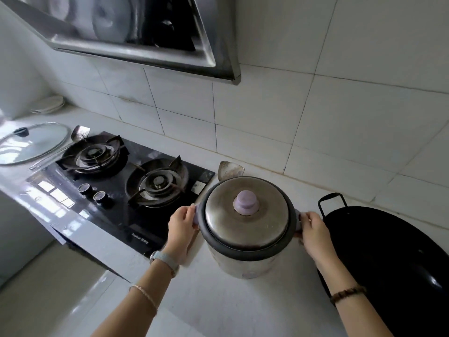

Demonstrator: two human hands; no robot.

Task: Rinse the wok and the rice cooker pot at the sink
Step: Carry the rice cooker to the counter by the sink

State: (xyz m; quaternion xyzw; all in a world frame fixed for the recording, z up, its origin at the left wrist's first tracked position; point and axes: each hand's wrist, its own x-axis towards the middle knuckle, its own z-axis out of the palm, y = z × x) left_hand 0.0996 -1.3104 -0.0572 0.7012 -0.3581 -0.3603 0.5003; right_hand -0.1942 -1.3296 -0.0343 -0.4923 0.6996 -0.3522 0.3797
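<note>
Our left hand (182, 222) and right hand (313, 231) grip the side handles of the cooker (246, 227), fingers curled. It is lidded, between stove (121, 177), left, and wok (388, 251), right. We judge this the fetching step. Next we lift it level, or unlid it for the pot.

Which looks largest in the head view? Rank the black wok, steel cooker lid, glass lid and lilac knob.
1. Round black wok.
2. Domed steel cooker lid and round glass lid: similar; glass lies farther, so unranked.
3. Lilac plastic knob.
</note>
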